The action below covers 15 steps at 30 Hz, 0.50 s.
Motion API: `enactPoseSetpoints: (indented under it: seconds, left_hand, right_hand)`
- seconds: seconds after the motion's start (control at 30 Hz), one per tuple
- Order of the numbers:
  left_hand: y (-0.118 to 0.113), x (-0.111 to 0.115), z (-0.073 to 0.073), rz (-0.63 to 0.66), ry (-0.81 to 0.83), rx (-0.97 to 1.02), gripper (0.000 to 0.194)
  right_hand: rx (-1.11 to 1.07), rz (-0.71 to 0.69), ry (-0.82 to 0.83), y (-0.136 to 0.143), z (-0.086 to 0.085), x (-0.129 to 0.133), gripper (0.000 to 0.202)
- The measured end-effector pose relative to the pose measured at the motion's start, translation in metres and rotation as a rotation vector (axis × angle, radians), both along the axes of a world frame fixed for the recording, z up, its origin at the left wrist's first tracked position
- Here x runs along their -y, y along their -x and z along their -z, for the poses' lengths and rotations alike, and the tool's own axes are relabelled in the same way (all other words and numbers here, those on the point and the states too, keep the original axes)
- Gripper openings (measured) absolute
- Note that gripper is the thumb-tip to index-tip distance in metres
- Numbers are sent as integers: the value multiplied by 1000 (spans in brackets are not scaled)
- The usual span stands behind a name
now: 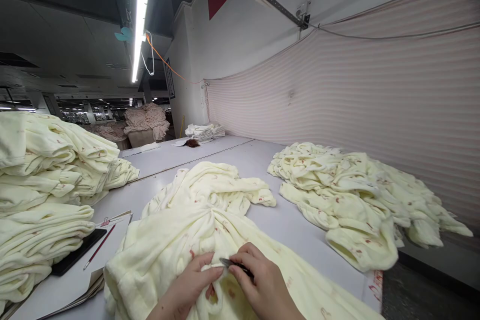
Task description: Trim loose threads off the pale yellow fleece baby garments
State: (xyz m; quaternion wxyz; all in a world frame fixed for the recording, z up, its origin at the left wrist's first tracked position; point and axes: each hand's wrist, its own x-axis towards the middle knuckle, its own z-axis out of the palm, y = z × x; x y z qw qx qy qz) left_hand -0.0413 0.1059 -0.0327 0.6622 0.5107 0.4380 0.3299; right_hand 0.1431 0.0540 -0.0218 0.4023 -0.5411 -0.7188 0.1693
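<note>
A pale yellow fleece garment [161, 245] with small reddish prints lies bunched on the table in front of me. My left hand [191, 280] pinches a fold of it between thumb and fingers. Close beside those fingertips, my right hand [260, 280] grips small thread snips [226, 262] with a dark handle. Their grey pointed tip lies against the cloth and points toward my left thumb. Below the fingertips, a small loop-like opening shows in the fabric. Whether the blades are apart cannot be seen.
Folded yellow fleece [56, 160] is stacked at the left, beside a dark phone-like slab [78, 252], a pencil [99, 247] and papers [71, 285]. A loose heap of similar garments [337, 185] covers the right side. White folded cloth [204, 131] sits at the table's far end.
</note>
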Motion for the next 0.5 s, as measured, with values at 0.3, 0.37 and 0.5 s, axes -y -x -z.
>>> enactPoseSetpoints:
  seconds: [0.3, 0.37, 0.5]
  left_hand:
    - [-11, 5, 5, -40, -42, 12, 34]
    - [-5, 4, 0, -93, -42, 65, 31]
    - [31, -11, -20, -331, -45, 281, 26]
  right_hand:
    - [-143, 41, 55, 0, 9, -6, 18]
    - [-208, 66, 90, -10, 15, -6, 18]
    - [-376, 227, 164, -50, 35, 4, 23]
